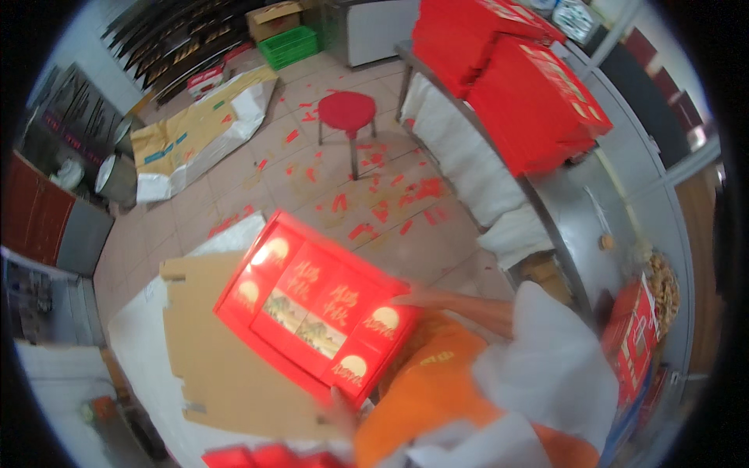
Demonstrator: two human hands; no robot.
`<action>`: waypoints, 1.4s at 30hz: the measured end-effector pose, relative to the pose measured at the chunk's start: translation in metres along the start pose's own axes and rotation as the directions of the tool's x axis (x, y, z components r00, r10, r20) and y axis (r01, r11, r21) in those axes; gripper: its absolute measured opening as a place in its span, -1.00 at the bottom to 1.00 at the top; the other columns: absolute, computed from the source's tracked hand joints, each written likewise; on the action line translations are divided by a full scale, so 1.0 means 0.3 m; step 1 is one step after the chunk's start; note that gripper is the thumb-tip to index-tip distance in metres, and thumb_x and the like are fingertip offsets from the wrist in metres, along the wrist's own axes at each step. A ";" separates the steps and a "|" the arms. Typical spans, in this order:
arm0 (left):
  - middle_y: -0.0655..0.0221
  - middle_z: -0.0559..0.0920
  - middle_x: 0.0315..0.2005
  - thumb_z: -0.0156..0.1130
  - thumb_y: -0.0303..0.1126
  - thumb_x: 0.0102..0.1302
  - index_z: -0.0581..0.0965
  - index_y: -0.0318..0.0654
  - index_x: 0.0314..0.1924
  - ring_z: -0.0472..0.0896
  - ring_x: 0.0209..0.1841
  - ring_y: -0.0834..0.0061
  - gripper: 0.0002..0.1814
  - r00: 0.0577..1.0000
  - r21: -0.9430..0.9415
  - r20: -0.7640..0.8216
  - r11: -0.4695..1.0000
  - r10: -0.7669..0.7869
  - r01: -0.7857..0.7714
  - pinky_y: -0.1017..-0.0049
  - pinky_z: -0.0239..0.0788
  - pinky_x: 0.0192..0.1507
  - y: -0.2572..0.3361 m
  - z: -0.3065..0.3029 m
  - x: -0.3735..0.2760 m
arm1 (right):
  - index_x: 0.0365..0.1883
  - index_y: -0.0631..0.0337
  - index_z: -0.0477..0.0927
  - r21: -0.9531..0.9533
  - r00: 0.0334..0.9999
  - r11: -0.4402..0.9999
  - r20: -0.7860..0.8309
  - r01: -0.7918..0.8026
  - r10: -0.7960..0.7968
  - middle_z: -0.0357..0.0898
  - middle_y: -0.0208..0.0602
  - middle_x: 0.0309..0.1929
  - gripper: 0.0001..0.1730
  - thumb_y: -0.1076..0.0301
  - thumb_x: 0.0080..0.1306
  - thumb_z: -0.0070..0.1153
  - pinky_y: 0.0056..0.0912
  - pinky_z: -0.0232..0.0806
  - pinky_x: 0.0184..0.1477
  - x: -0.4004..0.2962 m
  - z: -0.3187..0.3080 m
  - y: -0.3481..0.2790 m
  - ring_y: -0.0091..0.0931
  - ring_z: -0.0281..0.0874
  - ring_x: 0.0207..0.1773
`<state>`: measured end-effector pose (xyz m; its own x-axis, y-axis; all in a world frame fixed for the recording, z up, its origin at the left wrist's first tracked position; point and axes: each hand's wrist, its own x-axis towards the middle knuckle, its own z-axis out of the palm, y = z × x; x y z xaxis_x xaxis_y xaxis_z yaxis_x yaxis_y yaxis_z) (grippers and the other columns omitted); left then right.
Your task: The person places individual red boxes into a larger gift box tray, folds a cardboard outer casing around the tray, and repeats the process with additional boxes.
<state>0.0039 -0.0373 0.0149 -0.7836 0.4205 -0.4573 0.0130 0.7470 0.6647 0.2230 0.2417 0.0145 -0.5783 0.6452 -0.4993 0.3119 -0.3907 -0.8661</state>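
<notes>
A glossy red gift box (322, 310) with gold lettering, pale round emblems and a landscape picture is held tilted in front of my orange apron (433, 386). My left hand (345, 409), blurred, grips its near lower edge. At the opposite corner my right hand (412, 296) holds the box's side, the forearm reaching in from the right. Fingers beneath the box are hidden. Behind it lies a flat brown cardboard sheet (210, 351) on a white covering (131, 327). More red boxes (263, 456) show at the bottom edge.
A red stool (347, 111) stands on the tiled floor among scattered red scraps (380, 210). Large red stacks (526, 105) rest on the metal table (562, 199) at right. A flattened carton (193, 131), green crate (288, 47) and tray rack (175, 44) are farther off.
</notes>
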 end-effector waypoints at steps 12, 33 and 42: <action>0.20 0.07 0.27 -0.03 -0.47 0.26 -0.22 -0.26 0.35 0.08 0.30 0.38 -0.22 0.355 -0.782 0.569 0.622 0.742 -0.045 0.35 -0.01 0.26 0.949 0.521 -0.283 | 0.18 0.27 0.28 -0.006 0.554 0.958 -0.815 0.287 -0.171 0.46 -0.27 -0.02 -0.43 0.36 0.19 0.06 -0.43 0.36 -0.05 -0.800 -0.809 -0.213 -0.51 0.45 -0.05; -0.31 0.03 0.16 0.31 0.04 -0.05 -0.12 -0.30 0.34 0.04 0.21 -0.25 0.12 0.113 -0.523 0.334 0.283 0.936 -0.804 0.02 -0.09 0.22 1.825 1.622 -0.983 | 0.23 0.26 0.23 -0.076 0.612 0.989 -0.779 0.126 -0.138 0.35 -0.27 0.12 -0.42 0.10 0.34 -0.07 -0.39 0.25 0.11 -1.165 -2.409 -0.504 -0.49 0.32 0.15; -0.34 -0.14 0.23 0.41 0.00 -0.12 -0.11 -0.29 0.34 -0.16 0.28 -0.37 0.17 0.097 -0.719 0.138 0.167 0.986 -0.675 -0.07 -0.18 0.25 1.819 1.756 -0.961 | 0.27 0.23 0.16 -0.086 0.696 0.986 -0.700 0.140 -0.160 0.32 -0.22 0.16 -0.40 0.31 0.28 -0.03 -0.38 0.33 0.08 -1.047 -2.436 -0.519 -0.44 0.35 0.15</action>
<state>0.5640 0.5205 0.1982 0.0222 0.8481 0.5294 0.0843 -0.5293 0.8443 0.9071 0.5798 0.2880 0.0750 0.9712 -0.2262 0.2917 -0.2383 -0.9264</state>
